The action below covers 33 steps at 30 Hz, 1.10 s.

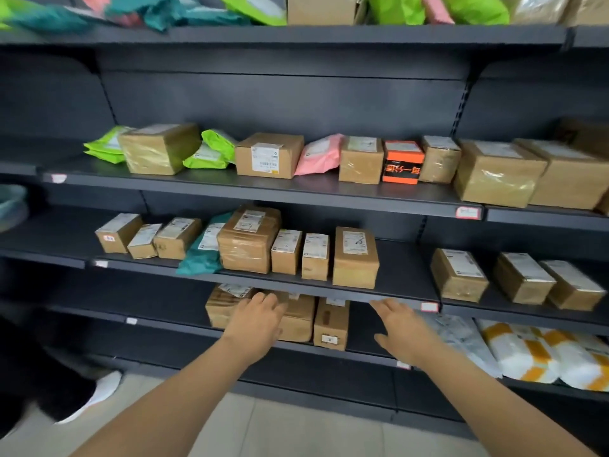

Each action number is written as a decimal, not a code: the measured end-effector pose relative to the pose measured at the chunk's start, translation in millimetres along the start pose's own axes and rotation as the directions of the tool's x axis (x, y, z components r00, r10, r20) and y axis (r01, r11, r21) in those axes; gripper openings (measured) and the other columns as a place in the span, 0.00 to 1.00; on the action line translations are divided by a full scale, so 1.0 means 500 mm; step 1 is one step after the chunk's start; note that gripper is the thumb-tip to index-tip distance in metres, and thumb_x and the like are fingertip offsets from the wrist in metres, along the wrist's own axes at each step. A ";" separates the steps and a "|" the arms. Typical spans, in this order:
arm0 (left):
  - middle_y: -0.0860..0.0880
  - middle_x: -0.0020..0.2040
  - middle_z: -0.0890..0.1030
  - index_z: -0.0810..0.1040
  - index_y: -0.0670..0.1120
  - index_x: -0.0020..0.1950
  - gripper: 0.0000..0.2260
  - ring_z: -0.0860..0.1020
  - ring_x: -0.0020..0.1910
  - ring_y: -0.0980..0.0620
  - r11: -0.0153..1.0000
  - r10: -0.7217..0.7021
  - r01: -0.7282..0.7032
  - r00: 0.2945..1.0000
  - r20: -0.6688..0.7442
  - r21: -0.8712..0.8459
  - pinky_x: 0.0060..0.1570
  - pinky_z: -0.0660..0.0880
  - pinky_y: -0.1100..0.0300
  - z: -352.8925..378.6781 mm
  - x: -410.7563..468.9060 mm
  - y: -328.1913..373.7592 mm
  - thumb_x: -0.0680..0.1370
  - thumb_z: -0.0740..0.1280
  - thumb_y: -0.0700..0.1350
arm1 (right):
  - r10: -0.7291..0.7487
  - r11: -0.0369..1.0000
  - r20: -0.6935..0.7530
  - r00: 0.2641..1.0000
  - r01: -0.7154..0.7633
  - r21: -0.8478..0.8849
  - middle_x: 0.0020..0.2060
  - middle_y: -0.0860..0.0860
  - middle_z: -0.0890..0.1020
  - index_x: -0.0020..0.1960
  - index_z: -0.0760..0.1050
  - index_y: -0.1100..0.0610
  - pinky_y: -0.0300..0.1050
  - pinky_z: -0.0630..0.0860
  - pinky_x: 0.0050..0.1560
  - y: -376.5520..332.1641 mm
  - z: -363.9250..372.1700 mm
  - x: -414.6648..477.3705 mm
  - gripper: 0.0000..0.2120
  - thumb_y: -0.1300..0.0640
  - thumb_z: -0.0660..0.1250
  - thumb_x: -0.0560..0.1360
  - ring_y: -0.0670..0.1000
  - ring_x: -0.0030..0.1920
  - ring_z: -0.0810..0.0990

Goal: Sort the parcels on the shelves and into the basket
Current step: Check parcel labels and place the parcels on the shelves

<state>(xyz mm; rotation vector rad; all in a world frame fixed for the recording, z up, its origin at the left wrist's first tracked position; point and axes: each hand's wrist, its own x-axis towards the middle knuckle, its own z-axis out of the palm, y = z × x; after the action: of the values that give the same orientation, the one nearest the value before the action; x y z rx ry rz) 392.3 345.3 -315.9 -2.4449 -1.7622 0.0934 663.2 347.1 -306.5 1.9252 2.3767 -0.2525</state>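
Dark metal shelves (296,192) hold many parcels. On the low shelf stand three brown cardboard boxes: a left one (219,306), a middle one (300,319) and a right one (331,324). My left hand (257,319) reaches in with its fingers spread in front of the left and middle boxes, and I cannot tell if it touches them. My right hand (403,328) is stretched out flat, fingers straight, just under the edge of the shelf above, to the right of those boxes. It holds nothing.
The shelf above carries several brown boxes (354,258) and a teal bag (204,252). Higher up are green bags (211,150), a pink bag (318,155) and an orange-black box (402,163). White-and-yellow bags (540,354) lie low right. A shoe (99,395) stands on the floor at left.
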 end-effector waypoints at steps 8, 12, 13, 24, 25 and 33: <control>0.49 0.66 0.69 0.68 0.50 0.69 0.19 0.66 0.66 0.48 0.999 -0.038 0.036 0.997 0.065 0.023 0.65 0.65 0.52 0.044 0.095 -0.021 0.79 0.60 0.52 | -0.089 0.992 0.050 0.995 0.084 0.093 0.72 0.53 0.63 0.77 0.51 0.53 0.48 0.63 0.69 0.022 0.047 0.133 0.33 0.55 0.64 0.77 0.56 0.70 0.63; 0.49 0.65 0.71 0.68 0.50 0.68 0.18 0.67 0.65 0.47 0.999 -0.051 0.049 0.995 0.088 0.022 0.63 0.66 0.51 0.086 0.152 -0.023 0.79 0.61 0.52 | -0.121 0.983 0.107 0.987 0.105 0.148 0.73 0.53 0.61 0.77 0.51 0.53 0.49 0.62 0.71 0.036 0.077 0.201 0.32 0.54 0.63 0.78 0.56 0.71 0.62; 0.49 0.65 0.71 0.68 0.50 0.68 0.19 0.67 0.65 0.47 0.999 -0.051 0.049 0.995 0.090 0.023 0.63 0.66 0.52 0.100 0.161 -0.023 0.78 0.61 0.52 | -0.123 0.982 0.118 0.985 0.104 0.156 0.73 0.53 0.61 0.77 0.52 0.53 0.50 0.62 0.71 0.037 0.088 0.214 0.32 0.54 0.63 0.78 0.56 0.71 0.62; 0.45 0.68 0.69 0.63 0.46 0.74 0.21 0.66 0.68 0.45 0.992 0.124 -0.122 0.972 0.201 -0.019 0.65 0.65 0.51 0.298 0.260 -0.070 0.81 0.57 0.49 | -0.006 0.976 0.234 0.972 -0.046 0.214 0.72 0.51 0.63 0.76 0.55 0.51 0.48 0.64 0.69 0.002 0.283 0.323 0.29 0.52 0.62 0.79 0.54 0.70 0.64; 0.46 0.69 0.67 0.61 0.46 0.74 0.22 0.65 0.68 0.46 0.990 0.144 -0.144 0.970 0.195 -0.015 0.66 0.64 0.52 0.321 0.275 -0.072 0.81 0.57 0.49 | 0.026 0.974 0.225 0.974 -0.075 0.213 0.72 0.51 0.62 0.76 0.54 0.52 0.47 0.63 0.70 0.001 0.306 0.334 0.29 0.51 0.61 0.79 0.54 0.70 0.63; 0.46 0.72 0.65 0.59 0.46 0.76 0.25 0.64 0.70 0.46 0.977 0.200 -0.194 0.977 0.070 -0.084 0.70 0.59 0.55 0.577 0.418 -0.038 0.80 0.59 0.48 | 0.222 0.939 0.006 0.975 -0.215 0.270 0.72 0.50 0.63 0.76 0.55 0.52 0.47 0.60 0.72 0.017 0.559 0.460 0.30 0.48 0.62 0.78 0.52 0.72 0.59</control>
<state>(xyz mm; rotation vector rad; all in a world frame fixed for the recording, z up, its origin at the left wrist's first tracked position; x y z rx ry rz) 405.1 568.2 -593.9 -2.7013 -1.5750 0.1441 609.9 522.2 -618.6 2.3003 2.2121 -0.5655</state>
